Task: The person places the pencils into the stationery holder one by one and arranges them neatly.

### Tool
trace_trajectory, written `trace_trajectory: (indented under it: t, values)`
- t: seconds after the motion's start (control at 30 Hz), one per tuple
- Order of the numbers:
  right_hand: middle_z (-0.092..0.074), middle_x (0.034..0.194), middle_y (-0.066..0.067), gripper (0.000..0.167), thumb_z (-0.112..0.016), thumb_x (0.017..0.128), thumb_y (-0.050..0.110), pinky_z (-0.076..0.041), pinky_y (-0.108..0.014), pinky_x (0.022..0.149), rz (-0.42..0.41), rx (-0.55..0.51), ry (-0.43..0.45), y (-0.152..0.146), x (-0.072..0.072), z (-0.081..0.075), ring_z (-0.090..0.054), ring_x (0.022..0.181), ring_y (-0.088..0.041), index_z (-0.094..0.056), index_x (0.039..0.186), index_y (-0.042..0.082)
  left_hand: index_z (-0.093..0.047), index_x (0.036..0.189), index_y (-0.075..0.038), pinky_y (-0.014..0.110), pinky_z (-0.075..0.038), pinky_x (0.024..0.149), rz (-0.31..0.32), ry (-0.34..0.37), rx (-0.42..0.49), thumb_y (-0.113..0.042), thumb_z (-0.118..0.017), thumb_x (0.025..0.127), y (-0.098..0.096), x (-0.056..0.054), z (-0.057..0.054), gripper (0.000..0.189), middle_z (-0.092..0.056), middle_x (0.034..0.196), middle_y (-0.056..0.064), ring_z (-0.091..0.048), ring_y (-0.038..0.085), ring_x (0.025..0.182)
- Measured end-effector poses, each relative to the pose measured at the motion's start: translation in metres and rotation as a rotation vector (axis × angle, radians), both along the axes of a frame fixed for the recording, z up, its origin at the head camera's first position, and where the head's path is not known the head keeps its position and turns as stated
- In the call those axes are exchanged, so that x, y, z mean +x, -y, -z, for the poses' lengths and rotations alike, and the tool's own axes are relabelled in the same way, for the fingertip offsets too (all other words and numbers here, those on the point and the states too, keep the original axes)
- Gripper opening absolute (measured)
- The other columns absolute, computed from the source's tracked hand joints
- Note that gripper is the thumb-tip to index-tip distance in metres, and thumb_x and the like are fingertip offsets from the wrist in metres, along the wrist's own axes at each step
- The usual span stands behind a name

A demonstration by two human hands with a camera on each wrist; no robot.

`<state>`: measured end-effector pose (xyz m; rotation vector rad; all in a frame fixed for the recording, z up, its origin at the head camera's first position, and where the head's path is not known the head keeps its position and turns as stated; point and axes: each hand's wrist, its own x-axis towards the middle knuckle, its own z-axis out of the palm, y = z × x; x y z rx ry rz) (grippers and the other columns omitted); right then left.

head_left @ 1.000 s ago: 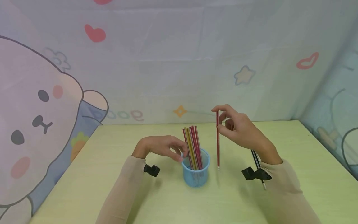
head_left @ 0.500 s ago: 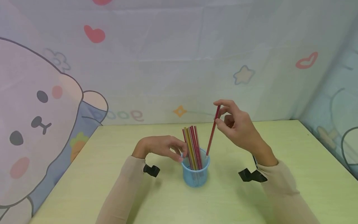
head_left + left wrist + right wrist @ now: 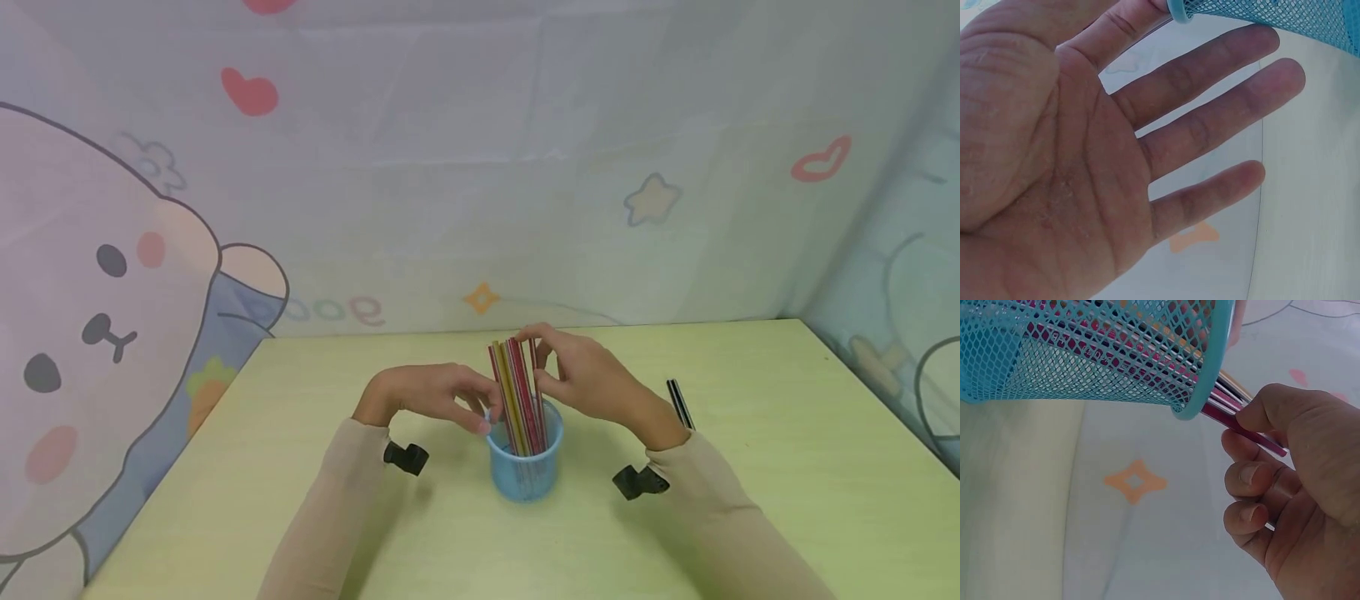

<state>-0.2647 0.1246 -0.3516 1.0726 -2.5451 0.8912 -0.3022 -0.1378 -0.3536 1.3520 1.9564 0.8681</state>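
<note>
A light-blue mesh pencil cup (image 3: 523, 479) stands upright on the table, holding several red and yellow pencils (image 3: 513, 392) that lean left. At its left rim, my left hand (image 3: 442, 396) pinches the edge between thumb and index finger; the other fingers (image 3: 1210, 131) stretch out loosely in the left wrist view. My right hand (image 3: 592, 379) is over the cup's right side, thumb and index finger pinching the upper part of a red pencil (image 3: 1244, 430). That pencil's lower part is inside the cup, seen through the mesh wall (image 3: 1104, 369) in the right wrist view.
Black-and-white striped pencils (image 3: 680, 404) lie on the pale yellow-green table (image 3: 787, 467) to the right, partly hidden by the right sleeve. Behind the table hangs a printed cloth (image 3: 450, 167) with a bear, hearts and stars.
My right hand has carried the red pencil left from beside the cup, tilted it, and lowered it into the cup. My left hand has stayed at the rim.
</note>
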Motion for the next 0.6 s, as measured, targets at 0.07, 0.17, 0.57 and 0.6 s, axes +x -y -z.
trace_trajectory:
  t: [0.07,0.17,0.57,0.6]
  values:
    - [-0.064,0.089,0.003,0.047,-0.062,0.091,0.006,-0.040,-0.023,0.046,-0.013,0.000,0.012,0.001,0.001,0.000,-0.040,0.046,-0.004,-0.052,0.135,0.019,-0.064,0.099,-0.010,0.035,-0.053,0.099,-0.002,0.004,0.000,-0.013,-0.069,0.095,0.000,0.000,0.000,0.007,-0.064,0.107,0.016,-0.062,0.016,0.104]
    - [-0.064,0.090,0.003,0.051,-0.063,0.092,0.006,-0.041,-0.023,0.046,-0.038,0.004,0.044,0.001,0.002,0.000,-0.041,0.046,-0.004,-0.050,0.138,0.022,-0.064,0.100,-0.010,0.035,-0.053,0.099,-0.006,0.007,-0.003,-0.012,-0.069,0.095,0.000,0.001,0.000,0.007,-0.064,0.108,0.016,-0.062,0.017,0.104]
    - [-0.068,0.087,0.004,0.033,-0.062,0.097,0.009,-0.047,-0.028,0.053,0.021,-0.027,0.160,-0.043,-0.008,-0.011,-0.050,0.053,-0.011,-0.061,0.128,0.020,-0.063,0.100,-0.012,0.034,-0.053,0.098,0.002,-0.014,-0.008,-0.013,-0.069,0.095,0.001,0.003,0.000,0.007,-0.063,0.107,0.013,-0.063,0.019,0.105]
    - [-0.068,0.088,0.003,0.030,-0.061,0.098,0.009,-0.047,-0.028,0.054,0.041,-0.011,0.179,-0.049,-0.009,-0.012,-0.050,0.053,-0.012,-0.062,0.126,0.019,-0.063,0.100,-0.012,0.034,-0.053,0.098,-0.001,-0.016,-0.013,-0.014,-0.069,0.095,0.001,0.003,0.000,0.007,-0.063,0.108,0.013,-0.063,0.018,0.105]
